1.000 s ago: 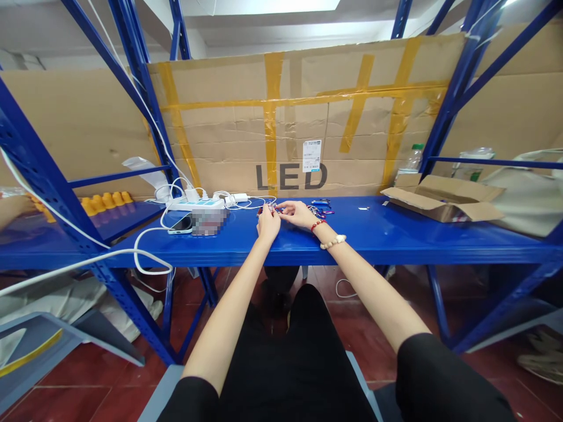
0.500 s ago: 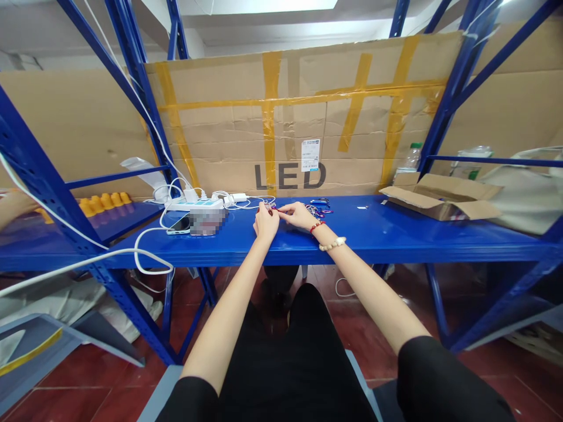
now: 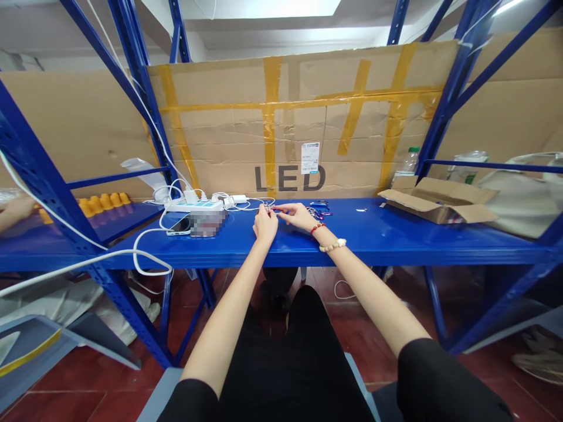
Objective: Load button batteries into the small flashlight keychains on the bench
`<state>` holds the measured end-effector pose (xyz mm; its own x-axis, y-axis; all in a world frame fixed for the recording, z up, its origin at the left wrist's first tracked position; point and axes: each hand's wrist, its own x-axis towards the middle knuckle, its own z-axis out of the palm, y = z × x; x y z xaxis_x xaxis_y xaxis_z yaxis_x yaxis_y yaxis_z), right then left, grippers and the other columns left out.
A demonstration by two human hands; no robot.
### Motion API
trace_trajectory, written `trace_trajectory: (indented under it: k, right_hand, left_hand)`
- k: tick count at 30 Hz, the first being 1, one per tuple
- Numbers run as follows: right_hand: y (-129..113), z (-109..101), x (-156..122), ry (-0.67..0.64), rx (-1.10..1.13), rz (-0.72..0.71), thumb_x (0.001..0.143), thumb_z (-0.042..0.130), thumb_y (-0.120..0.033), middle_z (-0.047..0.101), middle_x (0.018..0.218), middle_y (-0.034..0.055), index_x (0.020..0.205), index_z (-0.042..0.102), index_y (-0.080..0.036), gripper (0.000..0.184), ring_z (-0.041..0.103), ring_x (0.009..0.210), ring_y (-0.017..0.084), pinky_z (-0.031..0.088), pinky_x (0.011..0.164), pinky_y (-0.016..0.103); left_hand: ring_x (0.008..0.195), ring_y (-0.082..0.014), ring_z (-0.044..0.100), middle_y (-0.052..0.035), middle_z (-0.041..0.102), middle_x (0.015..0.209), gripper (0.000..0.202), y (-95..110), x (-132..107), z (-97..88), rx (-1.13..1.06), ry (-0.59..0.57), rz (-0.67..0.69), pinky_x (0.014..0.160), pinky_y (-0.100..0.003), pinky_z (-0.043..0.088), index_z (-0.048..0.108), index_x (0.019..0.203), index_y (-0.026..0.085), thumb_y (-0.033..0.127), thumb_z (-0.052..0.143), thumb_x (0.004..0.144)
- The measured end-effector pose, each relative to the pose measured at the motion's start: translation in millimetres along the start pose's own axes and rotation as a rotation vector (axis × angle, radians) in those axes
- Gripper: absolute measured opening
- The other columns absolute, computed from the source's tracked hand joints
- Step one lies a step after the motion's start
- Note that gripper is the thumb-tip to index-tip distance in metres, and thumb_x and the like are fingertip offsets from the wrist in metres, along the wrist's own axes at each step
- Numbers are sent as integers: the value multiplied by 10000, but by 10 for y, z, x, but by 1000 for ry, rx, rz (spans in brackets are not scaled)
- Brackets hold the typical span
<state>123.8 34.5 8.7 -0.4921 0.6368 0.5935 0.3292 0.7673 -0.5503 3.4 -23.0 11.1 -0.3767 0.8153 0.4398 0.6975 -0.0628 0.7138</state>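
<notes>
Close together over the blue table (image 3: pixel 352 240), my two hands meet at a tiny metallic piece. My left hand (image 3: pixel 265 224) is closed, its fingertips pinched around something small that I cannot make out. Just to its right, my right hand (image 3: pixel 299 215) has thumb and forefinger closed at the same spot; what lies between them is too small to name. Beyond the right hand's wrist lies a small pile of shiny metal and purple-blue pieces (image 3: pixel 317 213). Behind the pile is a dark blue slim item (image 3: pixel 320 204).
To the left a white power strip (image 3: pixel 196 206) with cables stands beside a phone (image 3: pixel 179 226). An open cardboard box (image 3: pixel 440 202) sits at the right, a bottle (image 3: pixel 411 159) behind it. Cardboard (image 3: pixel 229 140) walls the back. Another person's hand (image 3: pixel 17 214) is at far left, near orange-topped pieces (image 3: pixel 105 202).
My hands stay pinched together at nearly the same spot, with slight finger movement. The view has tilted up slightly. The other person's hand at far left has shifted a little.
</notes>
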Motion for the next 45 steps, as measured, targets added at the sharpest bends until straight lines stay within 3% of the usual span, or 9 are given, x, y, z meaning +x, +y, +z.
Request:
trace_trajectory:
  k: [4,10,13,18,24,31,35,41,45]
  right_hand:
    - [35,7,4,49,-75,-38,723,597,-226,654,896,78,1055,650,-118,353,474,487,53,400,512,186]
    - [79,2,9,-5,-124,-47,744,597,-243,675,840,52,1049,660,-152,324,532,508,71,398,530,182]
    - [64,1,4,-22,-127,-33,756,591,-253,681,863,58,1059,655,-153,325,552,510,82,410,530,186]
    - [54,6,-2,-29,-128,-8,744,596,-252,679,882,84,1044,659,-118,334,573,525,103,428,525,199]
    - [88,11,-9,-112,-113,16,753,583,-286,672,696,48,994,677,-107,315,551,452,100,435,515,205]
    - [49,-11,-23,-174,-124,3,771,518,-262,608,545,5,812,702,-99,249,513,443,90,401,506,190]
    - [27,-22,-24,-130,-157,-4,765,499,-225,587,508,0,777,702,-95,241,499,464,94,372,504,188]
    - [54,-13,7,-21,-203,-42,768,508,-210,638,640,26,846,702,-105,234,511,563,109,371,560,196]
    - [55,-20,25,80,-217,-52,817,482,-263,646,714,50,907,692,-119,270,513,597,119,378,589,211]
  left_hand:
    - [972,-238,567,-67,625,1004,160,-9,7,-2,0,-17,-7,754,-351,452,487,944,231,245,373,832]
    - [951,-254,574,-78,630,984,146,-7,20,-2,10,-19,-34,761,-362,451,487,928,225,297,449,807]
    - [966,-256,569,-81,629,995,182,-1,10,-13,11,2,-24,778,-368,442,479,949,227,354,403,842]
    - [976,-256,564,-90,624,1016,191,-16,6,-9,21,10,-19,769,-367,439,480,971,221,303,338,874]
    - [964,-239,570,-72,629,1012,163,-29,37,23,37,-36,4,748,-342,445,491,960,228,279,371,861]
    - [954,-227,572,-64,631,992,165,-38,54,32,63,-79,41,738,-326,448,500,957,238,278,368,866]
    - [974,-223,564,-63,626,1010,164,-34,49,34,68,-90,56,748,-323,448,499,965,240,272,375,863]
    - [994,-228,560,-55,626,1021,163,-21,36,31,47,-97,66,755,-334,445,481,952,239,285,346,872]
    - [971,-241,574,-65,633,994,225,-16,42,41,26,-106,44,763,-349,443,455,981,238,399,342,872]
